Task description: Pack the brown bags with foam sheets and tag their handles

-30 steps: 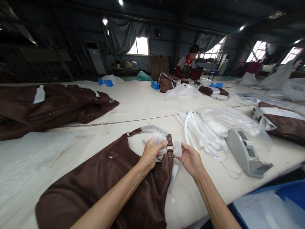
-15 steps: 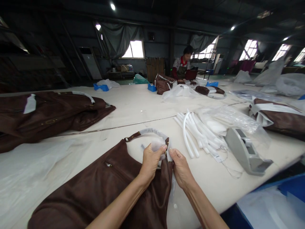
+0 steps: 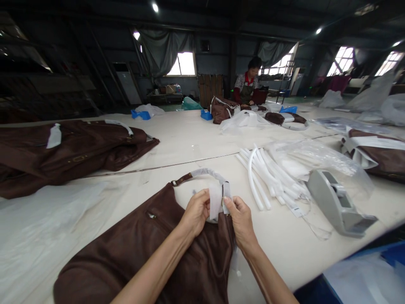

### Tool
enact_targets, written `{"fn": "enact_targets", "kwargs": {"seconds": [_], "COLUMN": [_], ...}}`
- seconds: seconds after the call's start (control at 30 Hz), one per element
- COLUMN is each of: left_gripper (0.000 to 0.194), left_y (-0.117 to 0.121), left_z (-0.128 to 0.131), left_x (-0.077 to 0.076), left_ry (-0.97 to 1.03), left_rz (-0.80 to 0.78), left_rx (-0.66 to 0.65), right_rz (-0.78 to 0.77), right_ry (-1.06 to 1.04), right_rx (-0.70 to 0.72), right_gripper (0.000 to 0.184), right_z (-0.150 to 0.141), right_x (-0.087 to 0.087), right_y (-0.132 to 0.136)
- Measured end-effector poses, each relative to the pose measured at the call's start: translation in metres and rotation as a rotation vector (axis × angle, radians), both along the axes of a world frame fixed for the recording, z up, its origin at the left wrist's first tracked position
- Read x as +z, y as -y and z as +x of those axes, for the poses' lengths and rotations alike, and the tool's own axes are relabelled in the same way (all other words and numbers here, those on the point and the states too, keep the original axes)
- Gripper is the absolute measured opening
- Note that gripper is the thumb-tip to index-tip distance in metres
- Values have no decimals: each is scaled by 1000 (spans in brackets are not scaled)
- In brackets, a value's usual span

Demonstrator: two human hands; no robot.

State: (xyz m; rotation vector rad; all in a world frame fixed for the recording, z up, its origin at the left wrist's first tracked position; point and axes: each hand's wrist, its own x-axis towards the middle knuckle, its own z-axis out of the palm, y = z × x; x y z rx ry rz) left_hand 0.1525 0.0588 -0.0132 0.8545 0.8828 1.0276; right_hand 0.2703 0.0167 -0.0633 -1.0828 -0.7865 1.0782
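A brown leather handbag [image 3: 152, 240] lies on the table in front of me, its strap [image 3: 205, 172] arched away and partly covered in pale wrapping. At the strap's right end, my left hand [image 3: 196, 211] pinches a strip of thin white wrapping paper [image 3: 215, 202], stretched out to the left of the strap. My right hand [image 3: 241, 217] is closed on the same strap end, thumb pressed against the pale wrapping over it. Below the strap, a small zip pull [image 3: 151, 214] shows on the bag's side.
White foam tubes [image 3: 265, 177] lie in a heap right of the bag, beside a grey tape dispenser [image 3: 338, 207]. Another brown bag [image 3: 79, 147] rests at left, near clear plastic sheeting [image 3: 47, 228]. A wrapped bag [image 3: 379, 154] sits at right. Across the table, a co-worker [image 3: 248, 86] stands.
My left hand has drawn the white paper out to the left, so it now shows as a flat strip. The right hand stays at the strap end. The view has shifted slightly.
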Motion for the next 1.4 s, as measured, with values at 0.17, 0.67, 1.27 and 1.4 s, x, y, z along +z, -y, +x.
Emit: {"fn": "enact_targets", "kwargs": {"seconds": [0.17,0.67,1.27,1.4], "left_gripper": [36,60,38,43], "left_y": [16,28,27,26], "left_z": [19,26,36,38], "left_x": [-3,-5,-14,-15], "left_ry": [-9,323,76,42], "left_rz": [177,-81,34,46], "left_rx": [-22,66,-41,-32], "right_rz": [4,-27,-159,-171], "right_ry": [38,151,320,355], "right_rx": [14,20,-58,-88], "right_gripper": [40,38,40,30], "right_z": [-1,8,45,48], "right_x": [5,9,13,15], "right_y": [2,10,19,13]}}
